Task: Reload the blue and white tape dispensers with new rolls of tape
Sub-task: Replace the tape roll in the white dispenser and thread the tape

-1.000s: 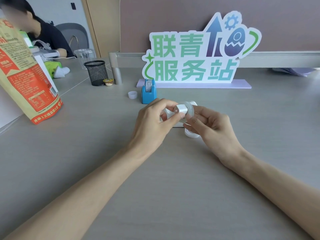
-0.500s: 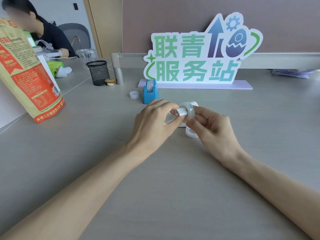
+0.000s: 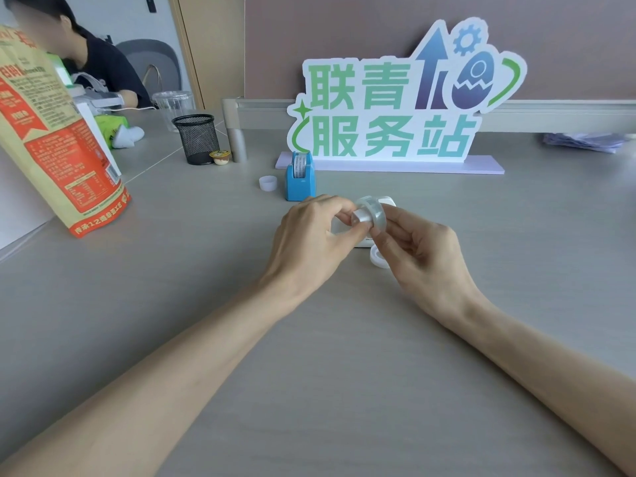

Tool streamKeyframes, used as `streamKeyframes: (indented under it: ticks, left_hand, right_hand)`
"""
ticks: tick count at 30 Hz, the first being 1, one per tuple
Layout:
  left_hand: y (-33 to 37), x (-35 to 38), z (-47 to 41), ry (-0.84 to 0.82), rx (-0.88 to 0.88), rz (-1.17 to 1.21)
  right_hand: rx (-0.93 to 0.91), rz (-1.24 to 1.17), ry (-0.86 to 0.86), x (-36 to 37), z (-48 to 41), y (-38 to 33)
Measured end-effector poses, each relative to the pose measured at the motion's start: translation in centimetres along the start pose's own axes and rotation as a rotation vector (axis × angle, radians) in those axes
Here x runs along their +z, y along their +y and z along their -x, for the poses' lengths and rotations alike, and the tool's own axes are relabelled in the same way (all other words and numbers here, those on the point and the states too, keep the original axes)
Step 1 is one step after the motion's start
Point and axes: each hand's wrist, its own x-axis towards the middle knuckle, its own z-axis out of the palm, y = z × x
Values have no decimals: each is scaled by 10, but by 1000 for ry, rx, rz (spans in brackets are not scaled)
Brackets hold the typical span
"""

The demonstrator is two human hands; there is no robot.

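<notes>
Two hands work a tape roll over a grey table.

The left hand [image 3: 309, 239] pinches a small white hub [image 3: 361, 216] set in the clear tape roll [image 3: 373, 210] gripped by the right hand [image 3: 420, 259]; the blue dispenser [image 3: 300, 177] stands beyond, a white ring [image 3: 378, 258] lies beneath.

Both my forearms reach in from the near edge of the bench and meet at its middle. My left hand [image 3: 311, 241] curls palm-down, thumb and fingertips pinched in a tight grip. My right hand [image 3: 421, 256] faces it, fingers bent, its own grip closed just beside.
</notes>
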Motion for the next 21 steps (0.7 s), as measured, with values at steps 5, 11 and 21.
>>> streamKeyframes:
  ticks: [5, 11, 21]
  left_hand:
    - [-3, -5, 0, -25, -119, 141]
    - [-6, -10, -2, -45, -128, 311]
    - [-19, -10, 1, -239, -186, 511]
  right_hand:
    - [12, -36, -23, 0, -1, -2]
    - [90, -324, -68, -1, -2, -7]
    - [190, -426, -17, -6, -2, -8]
